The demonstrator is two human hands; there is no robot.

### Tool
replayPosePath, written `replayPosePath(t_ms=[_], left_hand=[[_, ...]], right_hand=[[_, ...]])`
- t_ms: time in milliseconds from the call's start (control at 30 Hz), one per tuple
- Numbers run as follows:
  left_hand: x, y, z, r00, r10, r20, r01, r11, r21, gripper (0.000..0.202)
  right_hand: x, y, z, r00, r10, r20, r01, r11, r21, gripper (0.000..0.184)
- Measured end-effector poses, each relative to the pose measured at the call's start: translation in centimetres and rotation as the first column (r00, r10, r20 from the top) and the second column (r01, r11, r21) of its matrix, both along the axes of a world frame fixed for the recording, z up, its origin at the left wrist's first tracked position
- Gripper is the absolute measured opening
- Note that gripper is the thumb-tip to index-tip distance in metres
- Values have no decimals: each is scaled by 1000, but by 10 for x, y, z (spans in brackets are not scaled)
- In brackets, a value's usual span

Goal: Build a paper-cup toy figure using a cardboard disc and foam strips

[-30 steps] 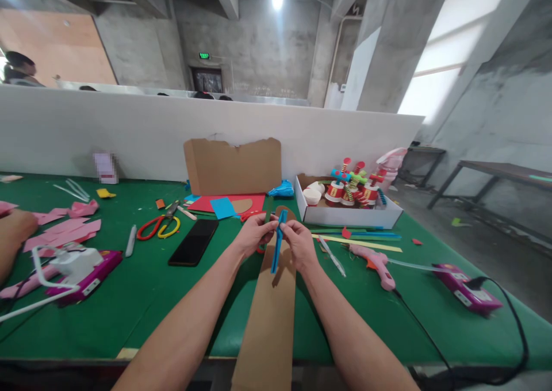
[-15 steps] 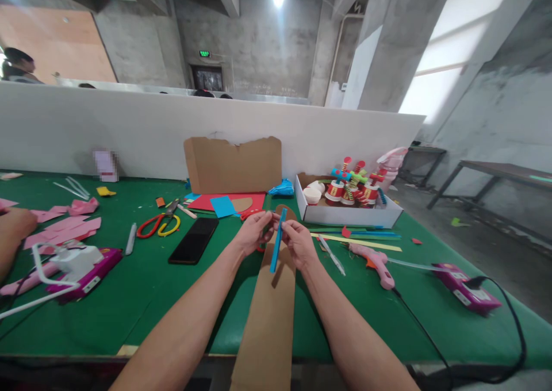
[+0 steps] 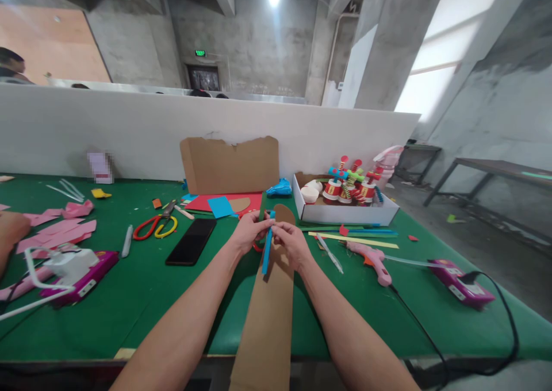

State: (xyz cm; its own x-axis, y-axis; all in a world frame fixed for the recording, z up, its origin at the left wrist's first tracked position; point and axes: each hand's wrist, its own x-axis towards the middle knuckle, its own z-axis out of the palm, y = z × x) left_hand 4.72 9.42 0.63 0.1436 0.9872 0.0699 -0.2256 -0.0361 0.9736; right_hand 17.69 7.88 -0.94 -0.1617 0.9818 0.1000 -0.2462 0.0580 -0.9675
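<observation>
Over the cardboard strip [image 3: 265,322], both hands work on a narrow blue paper strip [image 3: 267,254], whose long end hangs down toward me. My left hand [image 3: 250,233] pinches its upper end between thumb and forefinger. From those fingers a green paper strip [image 3: 262,203] points up and away. Closed around the same spot, my right hand [image 3: 291,242] has its fingertips against the blue strip's upper part. How the two strips meet is hidden by the fingers. Red-handled scissors [image 3: 257,246] lie partly hidden behind my left hand.
Left lie a black phone [image 3: 191,241], red-and-yellow-handled scissors [image 3: 161,221] and pink paper [image 3: 64,230] beside another person's hand [image 3: 12,230]. Right are paper strips [image 3: 353,238], a pen [image 3: 330,254], a pink glue gun [image 3: 371,259], a purple power strip [image 3: 459,284] and a white box [image 3: 349,214] of paper-cup figures.
The blue strip has swung slightly left and down in my fingers, and the green strip now stands out more clearly above my left hand. The view has shifted a little.
</observation>
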Motion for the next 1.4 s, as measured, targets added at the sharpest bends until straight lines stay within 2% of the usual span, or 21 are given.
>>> replayPosePath(t_ms=[100,233,300,367,433,467,533,600,667,700,767,833,967,1067,1100,1133,1200,1300,1367,1400], left_hand=[[1,1,-1,999,40,-23,-40,999,3,44],[3,0,-3,998,-16,-69,16,1000,6,43],[2,1,-3,996,-3,-92,6,1000,29,38],[-2,4,-2,989,78,-127,-67,994,92,31],[-9,7,-1,948,205,-242,-166,971,173,24],[-14,9,-1,889,277,-364,-208,954,218,21],[-24,11,-1,674,382,-632,-248,923,294,16],[-33,12,-5,428,398,-811,-256,914,314,14],[-38,13,-11,244,330,-912,-253,929,268,16],[-40,14,-14,183,286,-941,-248,939,238,17],[-43,16,-20,93,223,-970,-227,954,197,18],[-44,18,-23,94,216,-972,-216,957,192,20],[-45,19,-22,92,237,-967,-216,953,213,29],[-44,18,-17,46,379,-924,-172,914,367,33],[-43,18,-16,59,433,-899,-145,895,422,30],[-42,18,-14,102,468,-878,-120,882,456,26],[-37,18,-13,268,455,-849,-73,888,453,19],[-27,16,-15,551,285,-784,13,937,350,14],[-19,14,-15,690,154,-707,80,955,286,11],[-17,13,-15,736,118,-667,96,957,275,12]], right_hand=[[1,1,-1,996,19,85,-22,999,29,23],[1,2,-2,992,-27,120,20,998,60,23],[3,3,-1,988,-37,148,28,998,64,24],[9,7,0,977,-87,195,71,994,83,25],[20,13,2,932,-225,285,195,972,132,26],[26,16,3,881,-309,358,265,950,167,24],[40,22,4,704,-423,571,351,906,237,21],[50,25,3,496,-400,771,323,909,264,20],[56,26,1,344,-309,887,254,940,229,17],[57,26,0,303,-267,915,229,952,202,14],[56,25,-3,298,-206,932,210,967,146,14],[54,26,-6,374,-172,911,232,969,88,21],[52,31,-12,650,-203,732,341,939,-42,24],[50,32,-15,751,-212,626,354,929,-110,25],[48,31,-15,774,-201,601,341,931,-127,25],[46,29,-15,802,-189,567,325,934,-149,25],[40,26,-14,859,-157,488,279,941,-190,23],[32,21,-12,921,-71,384,174,955,-239,17],[28,19,-11,943,8,332,85,960,-265,16],[27,18,-10,950,42,310,47,960,-275,16]])
